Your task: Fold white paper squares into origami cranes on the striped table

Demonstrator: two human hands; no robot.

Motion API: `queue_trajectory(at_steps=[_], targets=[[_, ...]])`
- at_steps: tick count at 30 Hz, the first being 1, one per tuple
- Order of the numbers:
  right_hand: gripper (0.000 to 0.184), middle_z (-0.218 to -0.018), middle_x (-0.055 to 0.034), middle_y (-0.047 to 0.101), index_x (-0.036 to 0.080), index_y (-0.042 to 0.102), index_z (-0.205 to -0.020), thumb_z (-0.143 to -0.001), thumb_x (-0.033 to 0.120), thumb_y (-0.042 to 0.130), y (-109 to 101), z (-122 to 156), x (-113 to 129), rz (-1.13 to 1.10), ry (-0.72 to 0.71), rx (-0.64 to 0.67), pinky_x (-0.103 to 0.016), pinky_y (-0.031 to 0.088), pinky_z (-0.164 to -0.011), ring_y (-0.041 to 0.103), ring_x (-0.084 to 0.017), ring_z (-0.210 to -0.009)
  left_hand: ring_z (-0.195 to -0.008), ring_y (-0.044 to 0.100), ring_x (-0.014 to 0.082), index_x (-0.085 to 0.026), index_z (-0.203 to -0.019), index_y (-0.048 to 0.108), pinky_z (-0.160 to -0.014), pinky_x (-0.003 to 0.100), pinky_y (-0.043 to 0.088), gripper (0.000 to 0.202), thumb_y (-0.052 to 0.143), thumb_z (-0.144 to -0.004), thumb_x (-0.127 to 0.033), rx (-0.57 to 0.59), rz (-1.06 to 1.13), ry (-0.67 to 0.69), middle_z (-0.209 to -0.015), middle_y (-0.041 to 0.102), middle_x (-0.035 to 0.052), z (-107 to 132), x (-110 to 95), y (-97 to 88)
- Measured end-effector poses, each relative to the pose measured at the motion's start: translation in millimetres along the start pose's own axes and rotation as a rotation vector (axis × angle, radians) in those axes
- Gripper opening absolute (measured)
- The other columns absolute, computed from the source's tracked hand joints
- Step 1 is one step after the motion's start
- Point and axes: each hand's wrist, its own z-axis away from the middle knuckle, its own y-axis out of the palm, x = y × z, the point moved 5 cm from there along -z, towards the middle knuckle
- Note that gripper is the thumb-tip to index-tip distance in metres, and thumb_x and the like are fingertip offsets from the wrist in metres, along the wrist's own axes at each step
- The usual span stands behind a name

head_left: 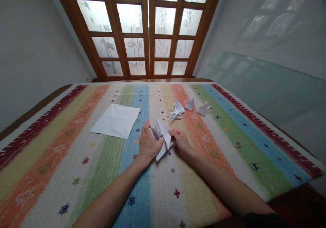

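Between my two hands is a white folded-paper figure (163, 134) with several pointed flaps, held just over the striped cloth. My left hand (148, 141) grips its left side, thumb lying across the lower fold and fingers partly hidden behind the paper. On the right edge, my right hand (181, 141) pinches the paper between thumb and curled fingers. A flat white sheet of paper (115, 121) with crease lines lies to the left of my left hand.
Past my right hand stand several small folded-paper pieces: a spiky cluster (177, 111), a small folded piece (189, 105) and another folded piece (203, 109). A striped tablecloth (102, 173) covers the table. Wooden glazed doors (150, 34) rise behind; a glass panel (254, 89) leans at the right wall.
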Motion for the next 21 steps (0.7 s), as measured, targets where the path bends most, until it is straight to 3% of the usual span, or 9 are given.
queue_trajectory(at_steps=[3, 6, 8, 10, 16, 18, 21], targets=[[0.026, -0.047, 0.0048, 0.047, 0.019, 0.051, -0.049, -0.06, 0.037, 0.067, -4, -4, -3, -0.065, 0.033, -0.018, -0.023, 0.028, -0.047, 0.037, -0.009, -0.046, -0.073, 0.062, 0.0171, -0.016, -0.136, 0.033, -0.072, 0.032, 0.05, 0.077, 0.059, -0.064, -0.014, 0.054, 0.114, -0.131, -0.108, 0.06, 0.009, -4, 7, 0.5], [0.026, -0.049, 0.0039, 0.049, 0.018, 0.054, -0.052, -0.063, 0.038, 0.068, -2, -4, -6, -0.058, 0.046, 0.058, -0.023, 0.031, -0.049, 0.04, -0.009, -0.048, -0.057, 0.057, 0.0126, -0.016, -0.116, 0.05, -0.06, 0.026, 0.046, 0.05, 0.057, -0.066, -0.015, 0.103, 0.216, -0.267, -0.086, 0.063, 0.0021, -9, 13, 2.2], [0.029, -0.05, 0.0045, 0.047, 0.018, 0.054, -0.052, -0.066, 0.039, 0.067, 0, -3, -5, 0.019, 0.002, 0.096, -0.024, 0.03, -0.05, 0.038, -0.009, -0.048, -0.057, 0.057, 0.014, -0.017, -0.095, 0.055, -0.058, 0.025, 0.043, 0.027, 0.06, -0.069, -0.02, 0.12, 0.195, -0.281, -0.075, 0.062, 0.0004, -10, 12, 1.6], [0.032, -0.049, 0.0052, 0.044, 0.018, 0.052, -0.052, -0.069, 0.041, 0.066, 0, -2, -2, 0.089, -0.058, 0.095, -0.024, 0.027, -0.05, 0.036, -0.009, -0.048, -0.059, 0.058, 0.0159, -0.019, -0.082, 0.053, -0.059, 0.026, 0.042, 0.016, 0.061, -0.069, -0.023, 0.116, 0.127, -0.259, -0.069, 0.061, 0.0, -11, 10, -0.6], [0.036, -0.049, 0.0043, 0.042, 0.02, 0.048, -0.05, -0.074, 0.043, 0.06, -3, -3, 3, 0.254, -0.147, 0.075, -0.026, 0.028, -0.051, 0.036, -0.01, -0.048, -0.063, 0.06, 0.0185, -0.02, -0.076, 0.053, -0.061, 0.027, 0.041, 0.009, 0.056, -0.068, -0.015, 0.118, 0.091, -0.253, -0.071, 0.064, 0.0038, -13, 10, -3.9], [0.031, -0.055, 0.002, 0.048, 0.02, 0.054, -0.057, -0.078, 0.042, 0.059, -4, 1, 8, 0.381, -0.247, 0.041, -0.026, 0.033, -0.054, 0.042, -0.012, -0.053, -0.064, 0.06, 0.0195, -0.019, -0.079, 0.054, -0.06, 0.028, 0.04, 0.01, 0.054, -0.069, -0.015, 0.101, 0.059, -0.244, -0.072, 0.064, 0.0044, -15, 12, -6.2], [0.023, -0.085, -0.0059, 0.062, 0.02, 0.065, -0.086, -0.079, 0.041, 0.062, -1, 17, 24, 0.601, -0.569, -0.017, -0.033, 0.044, -0.07, 0.055, -0.02, -0.077, -0.063, 0.059, 0.0199, -0.02, -0.081, 0.054, -0.059, 0.028, 0.039, 0.01, 0.051, -0.073, -0.016, 0.098, 0.001, -0.238, -0.071, 0.063, 0.0036, -15, 15, -8.3]])
